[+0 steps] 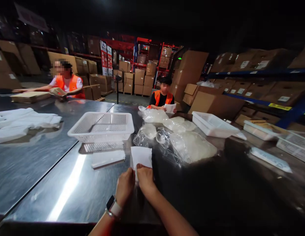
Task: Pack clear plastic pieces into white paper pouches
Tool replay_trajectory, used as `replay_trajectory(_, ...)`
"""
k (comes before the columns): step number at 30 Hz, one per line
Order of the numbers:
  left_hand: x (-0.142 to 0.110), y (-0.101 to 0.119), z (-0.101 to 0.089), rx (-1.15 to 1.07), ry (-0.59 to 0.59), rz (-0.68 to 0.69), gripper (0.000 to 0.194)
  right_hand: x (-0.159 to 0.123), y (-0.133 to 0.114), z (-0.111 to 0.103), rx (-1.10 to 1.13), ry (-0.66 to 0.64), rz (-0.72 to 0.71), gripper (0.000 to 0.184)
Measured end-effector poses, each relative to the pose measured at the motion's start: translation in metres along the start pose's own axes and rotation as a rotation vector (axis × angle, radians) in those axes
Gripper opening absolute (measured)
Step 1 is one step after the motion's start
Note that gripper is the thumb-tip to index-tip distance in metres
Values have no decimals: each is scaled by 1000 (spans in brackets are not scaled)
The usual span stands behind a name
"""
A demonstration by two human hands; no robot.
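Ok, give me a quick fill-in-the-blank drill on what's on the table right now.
1. Both hands, left hand and right hand, pinch the near edge of a flat white ____.
2. The white basket stands on a shiny ____ table.
3. The left wrist wears a ____.
4. The two people across the table wear ____ vests.

Missing words: packet; metal; watch; orange

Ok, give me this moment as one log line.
left hand: pinching white packet near edge | right hand: pinching same edge | packet: flat on steel table | beside: white basket, clear bags
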State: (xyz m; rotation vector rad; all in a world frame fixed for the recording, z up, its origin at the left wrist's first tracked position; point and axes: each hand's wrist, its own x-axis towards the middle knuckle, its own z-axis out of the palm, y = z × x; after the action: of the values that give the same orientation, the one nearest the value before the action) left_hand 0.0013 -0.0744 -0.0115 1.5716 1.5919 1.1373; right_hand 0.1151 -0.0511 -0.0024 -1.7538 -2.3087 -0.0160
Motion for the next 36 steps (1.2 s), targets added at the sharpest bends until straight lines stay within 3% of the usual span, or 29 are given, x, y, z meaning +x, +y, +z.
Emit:
replay_trajectory(6, 20, -18, -18, -316, -38, -166, 34, -22, -10, -12, 192, 39, -135, 18)
replay_trajectory(12, 13, -17, -15, -563, -84, -334, 36, -26, -21, -8, 259, 84, -4, 14)
replay_trajectory(18, 15, -20, -9, -591, -60, -386, 28, -29, -25, -14, 282, 38, 92, 20)
replay_trajectory(26, 14, -20, -4, -565, -29, -402, 19, -30, -18, 6, 420, 138, -36, 29)
replay_trajectory(30, 14, -18, -8, -554, 12, -409, 22, -31, 2, 16, 848, 296, -62, 16)
replay_trajectory(33, 13, -19, -16, -559, 43, -407, 30, -43, 38, 4, 1180, 423, 71, 23)
replay_trajectory(36, 8, -18, -21, -583, -12, -426, 40, -61, 68, -16, 1183, 490, 135, 30)
